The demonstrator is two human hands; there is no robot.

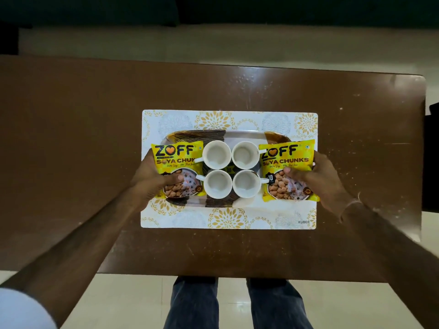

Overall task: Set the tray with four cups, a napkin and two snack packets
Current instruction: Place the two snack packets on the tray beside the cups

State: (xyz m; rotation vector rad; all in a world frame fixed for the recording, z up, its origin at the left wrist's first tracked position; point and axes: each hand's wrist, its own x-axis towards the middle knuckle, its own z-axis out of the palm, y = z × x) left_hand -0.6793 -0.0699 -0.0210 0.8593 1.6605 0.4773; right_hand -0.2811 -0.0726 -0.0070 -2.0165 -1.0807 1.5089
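Cups [230, 169]: four stood empty, clustered mid-tray [247, 135]
Left hand [152, 179]: fingers gripped left packet [177, 170]
Right hand [319, 180]: fingers gripped right packet [288, 170]

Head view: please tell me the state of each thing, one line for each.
Four cups: upright, empty, grouped on the tray.
Tray: on the placemat.
Left packet: sealed, held by left hand.
Right packet: sealed, held by right hand.
Napkin: cannot tell.
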